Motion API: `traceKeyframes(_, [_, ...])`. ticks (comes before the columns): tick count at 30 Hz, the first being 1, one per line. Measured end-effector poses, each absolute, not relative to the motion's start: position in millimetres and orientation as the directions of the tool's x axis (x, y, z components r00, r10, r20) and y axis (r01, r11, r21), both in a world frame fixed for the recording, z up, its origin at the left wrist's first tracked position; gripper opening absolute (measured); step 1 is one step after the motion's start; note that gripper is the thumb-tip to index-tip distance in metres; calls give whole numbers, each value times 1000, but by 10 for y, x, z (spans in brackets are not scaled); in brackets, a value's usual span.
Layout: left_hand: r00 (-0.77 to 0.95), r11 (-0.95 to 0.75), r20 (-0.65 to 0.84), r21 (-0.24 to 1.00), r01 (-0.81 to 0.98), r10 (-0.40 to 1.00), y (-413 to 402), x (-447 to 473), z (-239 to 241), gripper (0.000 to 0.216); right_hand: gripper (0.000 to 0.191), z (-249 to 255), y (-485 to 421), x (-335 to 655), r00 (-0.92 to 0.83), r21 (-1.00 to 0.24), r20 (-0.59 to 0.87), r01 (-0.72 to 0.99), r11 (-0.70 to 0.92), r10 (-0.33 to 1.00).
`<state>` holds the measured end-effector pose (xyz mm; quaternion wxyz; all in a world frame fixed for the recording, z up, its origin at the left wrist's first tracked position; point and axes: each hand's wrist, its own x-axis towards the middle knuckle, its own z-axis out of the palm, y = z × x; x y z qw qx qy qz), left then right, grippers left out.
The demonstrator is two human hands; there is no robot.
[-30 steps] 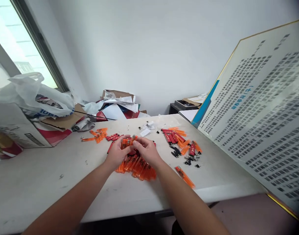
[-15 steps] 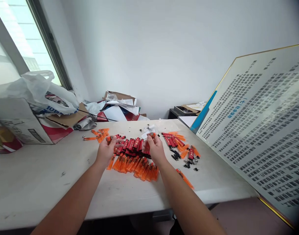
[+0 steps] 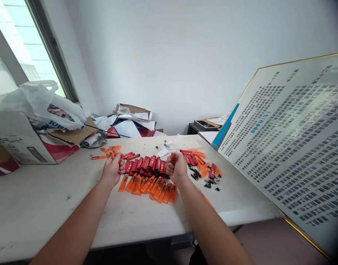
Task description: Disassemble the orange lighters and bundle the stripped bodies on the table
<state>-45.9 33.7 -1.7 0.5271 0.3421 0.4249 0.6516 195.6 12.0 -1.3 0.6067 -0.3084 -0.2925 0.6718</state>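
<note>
My left hand (image 3: 111,170) is closed in a fist just above the table, left of the red lighters. A bit of orange and red shows at its fingers, seemingly a lighter. My right hand (image 3: 178,170) is closed around a lighter (image 3: 173,156), whose metal top and orange body peek out above the fist. Between the hands lies a row of red-wrapped lighters (image 3: 148,164). In front of them, orange translucent lighters (image 3: 158,188) are lined up side by side, close together.
Several orange lighters (image 3: 98,157) lie at the left. To the right are red lighters (image 3: 187,159), black parts (image 3: 195,174) and small metal pieces (image 3: 210,183). A large printed board (image 3: 285,147) leans over the right side. A carton (image 3: 22,141) with a plastic bag (image 3: 51,106) stands left.
Both hands have curled from loosely spread fingers into fists. They have drawn slightly apart, the left hand shifting left. The camera view has turned a little to the right.
</note>
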Motion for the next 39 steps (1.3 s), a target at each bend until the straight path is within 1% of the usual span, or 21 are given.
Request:
traceKeyframes(3, [-220,-83,-7,912,-401,976,362,-487,-41,32,29,-10,133,1958,-23,-757,-92,-648,-85,995])
traceKeyframes(7, [-234,-83,-15,911,-404,972,379,-505,-64,30,29,-4,145,1960,5,-756,-120,-649,-88,993])
traceKeyframes(19, [-264,-83,-32,907,-412,964,378,-511,-57,24,28,-11,140,1968,40,-769,-134,-634,-79,990])
traceKeyframes(22, [-274,-83,-37,907,-412,961,374,-508,-57,22,30,2,129,1966,54,-761,-149,-644,-80,987])
traceKeyframes(24, [-265,-71,-46,908,-414,963,371,-506,-53,20,35,10,118,1963,33,-747,-148,-659,-90,988])
traceKeyframes(26, [-238,-52,-55,906,-421,970,369,-508,-47,19,40,14,108,1959,0,-739,-134,-667,-99,991])
traceKeyframes(28, [-193,-27,-65,898,-440,979,367,-514,-39,22,43,11,105,1957,-22,-736,-107,-670,-94,994])
traceKeyframes(32, [-4,58,-69,864,-501,998,342,-518,-17,40,45,0,112,1960,-39,-728,-80,-680,-85,996])
traceKeyframes(35, [120,106,-50,849,-518,991,309,-509,4,47,46,-5,118,1964,-40,-734,-81,-674,-86,996])
traceKeyframes(39, [146,106,-36,857,-504,989,273,-490,27,45,46,-1,109,1965,-41,-739,-83,-668,-89,996])
